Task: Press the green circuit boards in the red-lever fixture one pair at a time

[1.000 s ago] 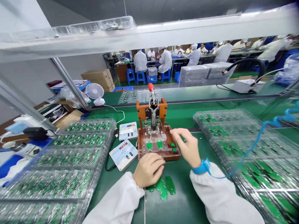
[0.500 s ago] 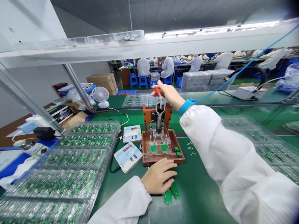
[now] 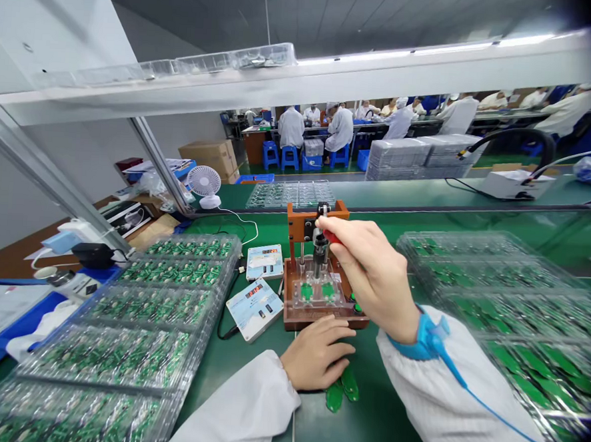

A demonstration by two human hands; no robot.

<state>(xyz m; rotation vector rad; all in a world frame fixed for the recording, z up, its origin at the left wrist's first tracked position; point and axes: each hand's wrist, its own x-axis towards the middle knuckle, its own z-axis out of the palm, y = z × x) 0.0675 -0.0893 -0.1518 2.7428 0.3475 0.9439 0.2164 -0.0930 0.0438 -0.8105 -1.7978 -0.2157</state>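
Observation:
In the head view a brown test fixture (image 3: pixel 289 317) stands at the centre, with a vertical press (image 3: pixel 318 256) over two green round-ended pieces under a clear plate (image 3: pixel 315 295). My right hand (image 3: pixel 377 269), with a blue wrist strap, is closed around the red lever handle (image 3: pixel 331 237) of the press. The handle is pulled down toward me. My left hand (image 3: pixel 317 352) lies in front of the fixture, fingers spread and palm down. Two green circuit boards (image 3: pixel 335 395) stick out beside and below its fingertips; whether the palm covers more is hidden.
Two display boxes (image 3: pixel 254 308) with red digits sit left of the fixture. Clear trays (image 3: pixel 175 307) of green boards fill the left side, and more trays (image 3: pixel 501 300) stand at the right. A small white fan (image 3: pixel 204 182) is behind. A blue cord (image 3: pixel 494 410) trails from the wrist strap.
My right hand has swung the red lever down and toward me, and the press and clear plate have come down. My left hand stays in about the same place.

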